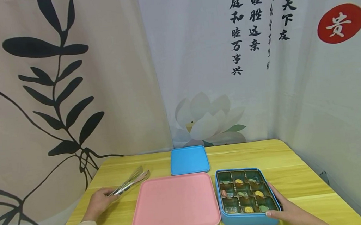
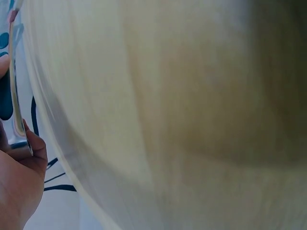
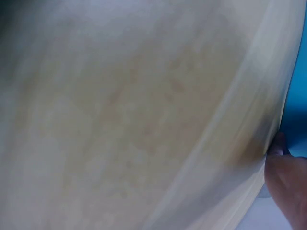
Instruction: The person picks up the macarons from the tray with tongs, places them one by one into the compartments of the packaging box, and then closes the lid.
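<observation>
In the head view my left hand (image 1: pixel 99 203) grips metal tongs (image 1: pixel 129 184) near their closed end, with the tips pointing away to the upper right. The left wrist view shows the tongs (image 2: pixel 15 96) at its left edge, the fingers curled round them. On the right, my right hand (image 1: pixel 288 211) holds a blue box (image 1: pixel 249 220) at its near right corner, thumb on the front rim and fingers along the side. A dark divided insert fills the box, and several compartments hold small yellow, green and pinkish pieces. The box's blue wall (image 3: pixel 296 105) also appears in the right wrist view.
A pink tray (image 1: pixel 176 204) lies between the hands, close to the box's left side. Behind it is a smaller blue rectangular tray or lid (image 1: pixel 189 160). All stand on a yellow wood-grain table (image 1: pixel 303 177), with a printed curtain (image 1: pixel 127 78) behind.
</observation>
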A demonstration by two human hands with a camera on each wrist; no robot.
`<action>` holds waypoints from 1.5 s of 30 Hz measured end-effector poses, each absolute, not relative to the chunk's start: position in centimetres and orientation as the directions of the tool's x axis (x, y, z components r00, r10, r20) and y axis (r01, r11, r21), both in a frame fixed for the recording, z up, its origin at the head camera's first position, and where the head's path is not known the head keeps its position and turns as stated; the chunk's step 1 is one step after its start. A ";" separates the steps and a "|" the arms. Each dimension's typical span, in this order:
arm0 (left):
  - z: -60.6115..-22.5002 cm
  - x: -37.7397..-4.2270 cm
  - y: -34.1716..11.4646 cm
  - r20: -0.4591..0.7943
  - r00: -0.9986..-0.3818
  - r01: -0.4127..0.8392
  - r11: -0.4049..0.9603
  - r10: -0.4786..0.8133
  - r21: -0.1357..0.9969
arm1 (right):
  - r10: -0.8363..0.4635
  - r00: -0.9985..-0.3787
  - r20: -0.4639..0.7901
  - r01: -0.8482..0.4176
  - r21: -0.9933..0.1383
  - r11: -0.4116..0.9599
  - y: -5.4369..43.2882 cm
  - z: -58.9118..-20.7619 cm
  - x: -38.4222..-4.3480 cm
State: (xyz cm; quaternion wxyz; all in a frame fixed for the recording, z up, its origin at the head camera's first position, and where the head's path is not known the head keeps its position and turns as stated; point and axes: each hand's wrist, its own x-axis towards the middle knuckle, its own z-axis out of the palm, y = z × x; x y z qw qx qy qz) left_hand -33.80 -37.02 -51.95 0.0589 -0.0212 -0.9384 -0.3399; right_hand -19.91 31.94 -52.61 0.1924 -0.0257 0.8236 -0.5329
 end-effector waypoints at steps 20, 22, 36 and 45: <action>-49.5 -34.2 -37.3 0.099 -0.995 0.038 0.775 -0.032 0.630 | -0.232 -0.927 -0.294 0.161 -0.872 0.461 31.5 -52.1 -19.7; -49.1 -34.2 -37.0 0.100 -0.995 0.040 0.768 -0.031 0.639 | -0.231 -0.927 -0.297 0.163 -0.870 0.465 31.5 -52.1 -19.7; -47.1 -35.2 -31.6 0.143 -0.990 0.109 0.692 0.008 0.714 | -0.246 -0.925 -0.291 0.144 -0.864 0.482 31.8 -52.1 -20.0; -46.0 -37.0 -26.5 0.175 -0.983 0.168 0.607 0.048 0.777 | -0.249 -0.924 -0.291 0.149 -0.872 0.466 31.8 -52.0 -20.1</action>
